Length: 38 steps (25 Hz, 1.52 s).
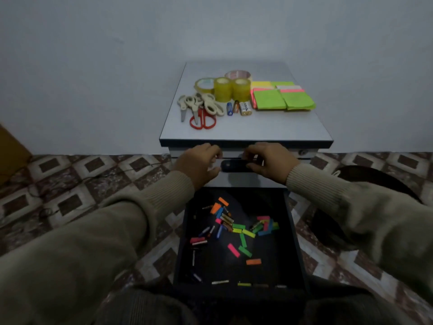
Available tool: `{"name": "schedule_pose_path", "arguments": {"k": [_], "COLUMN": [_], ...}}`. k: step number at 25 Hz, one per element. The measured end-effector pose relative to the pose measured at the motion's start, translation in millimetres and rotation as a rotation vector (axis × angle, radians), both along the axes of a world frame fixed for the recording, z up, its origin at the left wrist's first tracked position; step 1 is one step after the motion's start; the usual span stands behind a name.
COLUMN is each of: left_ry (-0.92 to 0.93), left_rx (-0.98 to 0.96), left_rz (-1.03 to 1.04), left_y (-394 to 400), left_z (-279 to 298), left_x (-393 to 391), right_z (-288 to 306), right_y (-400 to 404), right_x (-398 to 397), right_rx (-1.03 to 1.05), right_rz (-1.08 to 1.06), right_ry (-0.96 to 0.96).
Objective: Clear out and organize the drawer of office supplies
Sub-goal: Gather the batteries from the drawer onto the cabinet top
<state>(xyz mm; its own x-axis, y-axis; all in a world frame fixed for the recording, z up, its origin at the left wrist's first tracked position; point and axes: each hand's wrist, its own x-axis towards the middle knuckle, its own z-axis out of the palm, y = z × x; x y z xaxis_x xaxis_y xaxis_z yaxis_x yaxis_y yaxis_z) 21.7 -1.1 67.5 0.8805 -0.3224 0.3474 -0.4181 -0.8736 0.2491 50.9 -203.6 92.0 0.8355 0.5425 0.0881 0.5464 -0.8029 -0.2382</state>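
On the cabinet top (269,127), a smooth pale slab with a dark edge band, sorted things sit toward its far edge: four glossy tape rolls (230,89) near the far middle, flat neon sticky-note pads (282,96) toward the far right corner, a tangle of cream-handled and red-handled scissors (201,109) toward the left edge, and a few small cylindrical batteries (239,108) between the scissors and the pads. Below the top's near edge, both hands reach a closed upper drawer front: the left hand (199,164) has its fingers curled at the left end of the dark oblong handle (234,165), and the right hand (269,160) pinches the handle's right end. The lower drawer (295,231) stands pulled out, a dark box holding scattered bright rectangular paper strips (236,227) and more small batteries lying loose across its floor. Patterned tile floor (93,179) surrounds the cabinet, and a dark round chair seat (375,184) sits close at the right.
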Motion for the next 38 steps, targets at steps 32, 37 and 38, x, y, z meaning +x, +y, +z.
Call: {"name": "schedule_pose_path", "arguments": {"k": [32, 37, 38], "left_ry": [0.898, 0.822, 0.824], "left_rx": [0.314, 0.252, 0.251], "left_rz": [0.206, 0.168, 0.154], "left_y": [-3.6, -3.2, -3.7], "left_z": [-264.4, -253.9, -253.1], "left_x": [-10.2, -15.4, -14.6], "right_z": [-267.1, -266.8, -266.1], "right_y": [42.4, 35.3, 34.2], "right_x": [10.9, 0.4, -0.5], "right_rx": [-0.331, -0.334, -0.341], "right_rz": [0.074, 0.043, 0.053], "right_ry": [0.503, 0.474, 0.484]}}
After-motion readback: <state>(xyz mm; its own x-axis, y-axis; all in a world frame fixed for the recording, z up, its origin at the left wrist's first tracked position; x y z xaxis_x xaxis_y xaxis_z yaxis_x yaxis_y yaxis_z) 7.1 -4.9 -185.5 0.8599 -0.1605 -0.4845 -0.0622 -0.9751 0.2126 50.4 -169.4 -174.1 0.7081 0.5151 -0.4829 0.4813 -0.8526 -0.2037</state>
